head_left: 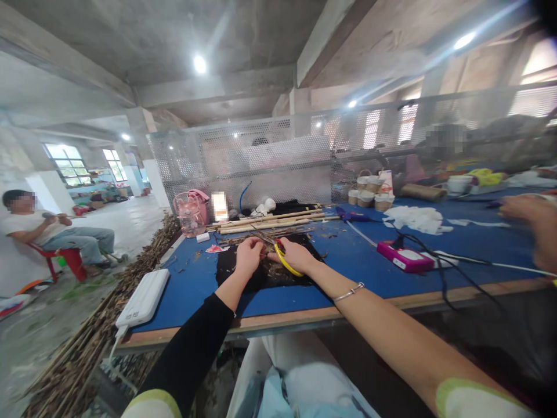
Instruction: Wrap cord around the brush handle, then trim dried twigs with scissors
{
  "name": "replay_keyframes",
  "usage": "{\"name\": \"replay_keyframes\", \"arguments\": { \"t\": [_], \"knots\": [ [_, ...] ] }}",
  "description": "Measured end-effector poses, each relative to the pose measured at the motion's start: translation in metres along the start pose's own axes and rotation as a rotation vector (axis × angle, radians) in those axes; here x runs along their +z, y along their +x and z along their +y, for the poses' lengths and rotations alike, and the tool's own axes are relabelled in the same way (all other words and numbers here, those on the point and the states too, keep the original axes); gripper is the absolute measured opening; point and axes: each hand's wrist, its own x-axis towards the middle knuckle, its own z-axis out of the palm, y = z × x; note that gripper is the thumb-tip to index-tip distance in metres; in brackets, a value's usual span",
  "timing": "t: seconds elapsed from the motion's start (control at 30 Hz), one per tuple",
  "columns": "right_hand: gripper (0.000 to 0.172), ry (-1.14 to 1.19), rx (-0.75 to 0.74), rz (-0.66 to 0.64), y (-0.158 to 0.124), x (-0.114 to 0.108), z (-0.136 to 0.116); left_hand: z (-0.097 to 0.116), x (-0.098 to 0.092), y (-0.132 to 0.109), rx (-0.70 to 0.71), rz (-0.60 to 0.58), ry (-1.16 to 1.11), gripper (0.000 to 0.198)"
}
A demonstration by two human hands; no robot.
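My left hand (249,253) is closed around thin brown twigs (266,237) over a black cloth (265,273) on the blue table (348,261). My right hand (296,255) grips yellow-handled scissors (285,260), with the blades pointing toward the twigs beside my left fingers. Small twig scraps lie on the cloth under both hands. A bracelet sits on my right wrist.
Long bamboo sticks (270,220) lie behind the cloth. A white power bank (143,297) sits at the left edge, a pink device (404,257) with black cables to the right, small baskets (369,194) at the back. Another person's hand (537,223) reaches in far right. A person (47,232) sits at left beside piled branches (108,313).
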Motion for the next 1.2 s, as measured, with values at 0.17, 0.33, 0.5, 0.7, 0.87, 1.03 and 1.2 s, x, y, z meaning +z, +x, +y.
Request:
{"name": "replay_keyframes", "arguments": {
  "t": [0.17,0.33,0.5,0.7,0.87,1.03,1.2],
  "knots": [
    [0.054,0.052,-0.020,-0.009,0.0010,0.0006,0.0015,-0.0004,-0.0012,-0.0006,0.065,-0.033,0.044,0.007],
    [0.051,0.085,-0.032,0.019,0.0022,0.0014,0.0028,-0.0008,-0.0005,-0.0005,0.098,-0.063,0.020,0.015],
    [0.051,0.081,-0.031,0.032,0.0018,0.0028,0.0021,-0.0004,0.0006,-0.0005,0.078,-0.054,0.021,0.012],
    [0.050,0.151,-0.072,0.055,0.0019,0.0054,0.0017,-0.0012,0.0013,-0.0014,0.078,-0.073,0.036,0.008],
    [0.053,0.143,-0.095,0.064,0.0006,0.0037,-0.0001,0.0000,0.0014,-0.0029,0.094,-0.074,0.060,0.007],
    [0.054,0.081,-0.076,0.046,-0.0013,0.0000,-0.0017,0.0016,0.0011,-0.0039,0.122,-0.061,0.100,0.009],
    [0.052,0.061,-0.036,0.022,0.0004,0.0003,0.0011,-0.0017,0.0004,-0.0017,0.142,-0.046,0.066,0.011]
  ]
}}
